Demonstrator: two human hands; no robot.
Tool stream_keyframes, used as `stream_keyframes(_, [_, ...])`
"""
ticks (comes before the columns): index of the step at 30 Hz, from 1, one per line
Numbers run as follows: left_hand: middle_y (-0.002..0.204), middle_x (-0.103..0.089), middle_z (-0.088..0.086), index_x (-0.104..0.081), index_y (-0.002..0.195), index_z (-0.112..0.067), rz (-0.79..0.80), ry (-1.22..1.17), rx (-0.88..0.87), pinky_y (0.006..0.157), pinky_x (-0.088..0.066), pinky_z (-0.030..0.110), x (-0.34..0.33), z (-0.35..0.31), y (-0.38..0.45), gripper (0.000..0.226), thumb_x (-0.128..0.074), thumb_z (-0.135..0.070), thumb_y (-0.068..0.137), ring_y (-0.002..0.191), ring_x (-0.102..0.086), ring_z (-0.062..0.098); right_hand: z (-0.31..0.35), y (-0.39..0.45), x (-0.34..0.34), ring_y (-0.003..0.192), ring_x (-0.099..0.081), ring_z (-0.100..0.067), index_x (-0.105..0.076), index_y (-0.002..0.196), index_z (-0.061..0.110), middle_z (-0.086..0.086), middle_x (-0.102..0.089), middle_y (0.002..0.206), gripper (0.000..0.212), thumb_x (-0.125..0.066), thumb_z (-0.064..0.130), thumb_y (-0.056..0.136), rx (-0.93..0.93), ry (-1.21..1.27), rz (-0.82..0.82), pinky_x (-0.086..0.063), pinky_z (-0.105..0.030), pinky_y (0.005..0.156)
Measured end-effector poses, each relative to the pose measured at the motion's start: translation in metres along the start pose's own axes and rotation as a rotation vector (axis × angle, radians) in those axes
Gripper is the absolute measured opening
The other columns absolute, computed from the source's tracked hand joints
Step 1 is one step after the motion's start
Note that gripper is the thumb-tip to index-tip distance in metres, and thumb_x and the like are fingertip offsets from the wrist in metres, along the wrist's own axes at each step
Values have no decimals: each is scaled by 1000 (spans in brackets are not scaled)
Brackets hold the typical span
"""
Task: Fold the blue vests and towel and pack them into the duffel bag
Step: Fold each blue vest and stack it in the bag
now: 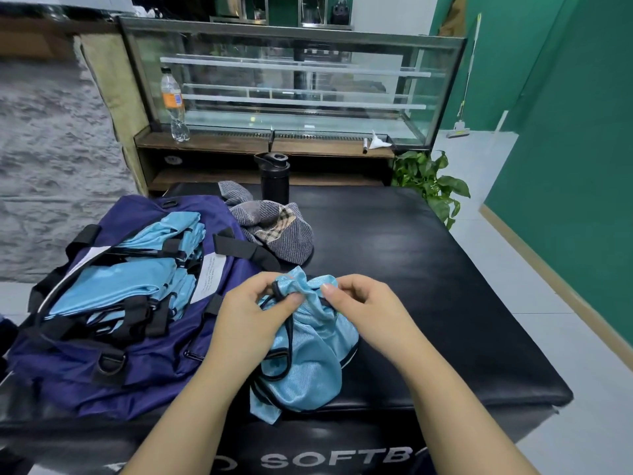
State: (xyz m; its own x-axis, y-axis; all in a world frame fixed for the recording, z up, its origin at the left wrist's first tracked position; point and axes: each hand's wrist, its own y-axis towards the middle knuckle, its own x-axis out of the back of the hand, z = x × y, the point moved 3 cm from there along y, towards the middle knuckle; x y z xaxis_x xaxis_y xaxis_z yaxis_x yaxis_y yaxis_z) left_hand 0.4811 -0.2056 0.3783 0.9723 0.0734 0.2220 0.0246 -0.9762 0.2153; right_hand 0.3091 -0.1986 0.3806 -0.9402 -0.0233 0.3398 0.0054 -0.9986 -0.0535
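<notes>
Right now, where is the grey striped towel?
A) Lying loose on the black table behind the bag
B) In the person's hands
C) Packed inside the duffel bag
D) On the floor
A: the towel lies crumpled on the black table, beyond the duffel bag, near the black bottle.

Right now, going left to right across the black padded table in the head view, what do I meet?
Duffel bag with folded vests in it → left hand → crumpled vest held by both hands → right hand → bare table.
</notes>
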Motion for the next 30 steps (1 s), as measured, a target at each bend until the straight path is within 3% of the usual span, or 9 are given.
stream_keyframes(5, [86,-72,-5,-69,88,-24,42,-32,9,76,-51,21,5,4,0,24,-74,-4,78,81,-66,8,4,-3,-8,84,-66,-6,-69,95,27,4,-72,94,15,-74,30,81,73,-73,190,-52,-26,82])
stream_keyframes(9, [87,-71,-8,-64,94,-25,156,-19,53,73,-51,18,11,5,1,28,-79,-19,70,79,-66,6,3,3,4,68,-55,-4,-67,83,30,1,-71,82,15,-69,16,85,129,-166,8,-46,-21,69])
stream_keyframes(13, [93,-71,-12,-64,99,-23,185,19,51,76,-49,13,24,3,3,31,-77,-16,72,85,-66,3,1,5,26,80,-62,2,-72,94,28,14,-72,87,22,-58,11,90,154,-244,-144,-47,-15,73])
stream_keyframes(16, [87,-71,-17,-68,91,-28,125,121,-1,74,-47,10,31,1,4,21,-70,-9,84,81,-64,-1,0,3,33,83,-62,6,-72,93,31,20,-71,90,28,-53,11,92,128,-225,-188,-46,-8,72])
stream_keyframes(20, [75,-69,-17,-69,77,-23,-15,77,-43,67,-44,9,28,-10,2,17,-64,-12,89,69,-59,-5,7,-3,27,65,-57,-7,-68,74,22,3,-70,77,31,-46,4,86,79,-112,-170,-43,-19,63])
stream_keyframes(23, [52,-56,-19,-66,71,-17,-87,18,-49,55,-36,6,25,-22,2,20,-62,-17,90,52,-49,-4,13,-6,17,66,-57,-7,-66,71,10,-3,-69,75,27,-51,19,91,83,-115,-38,-44,-26,72])
stream_keyframes(26, [48,-49,-18,-66,71,-14,-118,-21,-78,51,-32,8,23,-30,6,20,-63,-20,90,48,-42,-1,5,-8,2,61,-47,-8,-62,72,5,1,-58,64,52,-55,55,86,38,-232,94,-40,-28,65])
stream_keyframes(28, [49,-50,-18,-67,72,-14,-119,-32,-103,52,-33,8,21,-37,7,20,-63,-21,90,50,-42,-1,4,-9,-5,60,-46,-8,-65,79,12,8,-56,67,52,-59,64,77,45,-246,109,-40,-26,63])
stream_keyframes(30, [54,-56,-18,-68,72,-15,-113,-57,-122,55,-36,7,19,-43,8,18,-63,-20,89,53,-47,-3,7,-11,-12,68,-58,-6,-66,96,33,15,-66,83,42,-66,65,69,61,-198,159,-48,-20,69])
